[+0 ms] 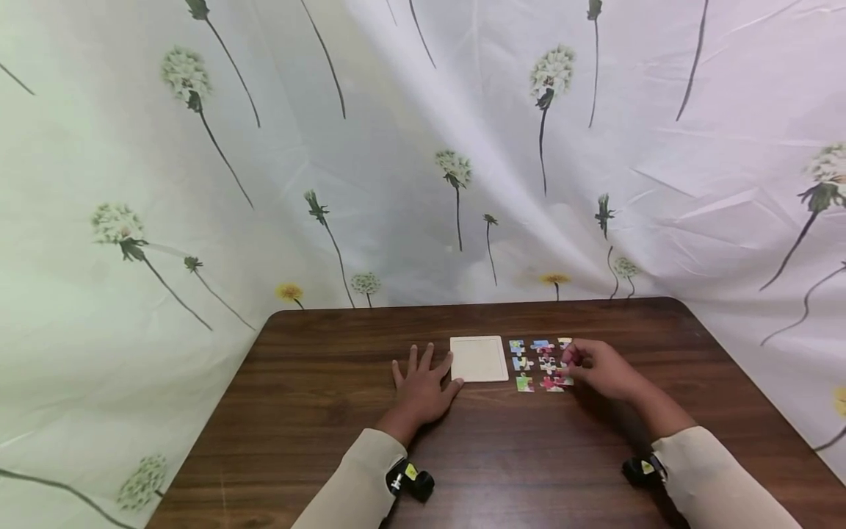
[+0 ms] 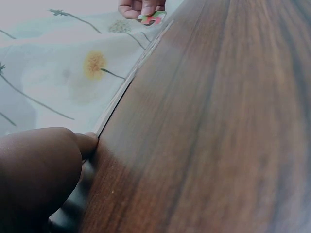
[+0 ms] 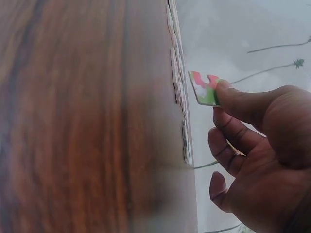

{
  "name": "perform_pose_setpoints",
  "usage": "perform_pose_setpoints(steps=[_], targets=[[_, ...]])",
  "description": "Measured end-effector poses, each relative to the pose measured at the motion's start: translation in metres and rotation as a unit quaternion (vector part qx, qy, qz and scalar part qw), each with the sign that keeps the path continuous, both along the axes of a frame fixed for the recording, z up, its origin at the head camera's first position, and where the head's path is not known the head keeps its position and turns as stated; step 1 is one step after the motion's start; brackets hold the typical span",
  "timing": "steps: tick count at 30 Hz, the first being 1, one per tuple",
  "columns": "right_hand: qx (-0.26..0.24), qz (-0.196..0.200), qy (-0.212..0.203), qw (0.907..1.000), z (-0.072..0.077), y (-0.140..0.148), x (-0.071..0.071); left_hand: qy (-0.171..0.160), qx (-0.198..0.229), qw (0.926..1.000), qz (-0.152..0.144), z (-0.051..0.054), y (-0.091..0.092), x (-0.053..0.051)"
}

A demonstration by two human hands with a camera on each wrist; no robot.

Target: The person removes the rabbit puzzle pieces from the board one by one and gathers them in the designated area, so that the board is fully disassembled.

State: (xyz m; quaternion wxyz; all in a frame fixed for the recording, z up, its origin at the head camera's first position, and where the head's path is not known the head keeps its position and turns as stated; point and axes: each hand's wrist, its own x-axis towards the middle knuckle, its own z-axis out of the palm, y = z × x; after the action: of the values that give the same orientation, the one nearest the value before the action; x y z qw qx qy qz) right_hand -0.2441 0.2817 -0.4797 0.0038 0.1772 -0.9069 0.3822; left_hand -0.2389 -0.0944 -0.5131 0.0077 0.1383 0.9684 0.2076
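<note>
In the right wrist view a puzzle piece (image 3: pixel 203 90), pink, white and green, is pinched between the thumb and index finger of my right hand (image 3: pixel 257 126). The head view has that right hand (image 1: pixel 604 369) just above the right column of loose puzzle pieces (image 1: pixel 522 364), which lie in rows on the table. My left hand (image 1: pixel 423 389) rests flat with spread fingers, thumb and index touching the left edge of a square cream puzzle tray (image 1: pixel 479 360). The tray has a raised border and no pieces inside. Part of the right column is hidden behind my right hand.
A dark wood-grain table (image 1: pixel 317 411) carries everything. Behind it hangs a pale curtain (image 1: pixel 396 184) printed with dandelions, reaching the table's back edge. Small black cameras (image 1: pixel 419 485) are strapped at both wrists, over light sleeves.
</note>
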Motion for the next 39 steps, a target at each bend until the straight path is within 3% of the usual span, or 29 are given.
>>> perform_pose_setpoints(steps=[18,26,39], targets=[[-0.011,0.005,-0.038,0.9992,-0.003,0.021,0.0,0.001,-0.001,1.0,0.002,0.001,0.001,0.0],[0.006,0.0,-0.049,0.9988,-0.004,0.024,0.001,-0.001,0.008,1.0,0.002,0.001,0.001,0.001],[0.058,-0.037,-0.031,0.9972,-0.011,0.026,-0.002,0.0,0.013,0.9999,0.003,0.001,0.0,0.001]])
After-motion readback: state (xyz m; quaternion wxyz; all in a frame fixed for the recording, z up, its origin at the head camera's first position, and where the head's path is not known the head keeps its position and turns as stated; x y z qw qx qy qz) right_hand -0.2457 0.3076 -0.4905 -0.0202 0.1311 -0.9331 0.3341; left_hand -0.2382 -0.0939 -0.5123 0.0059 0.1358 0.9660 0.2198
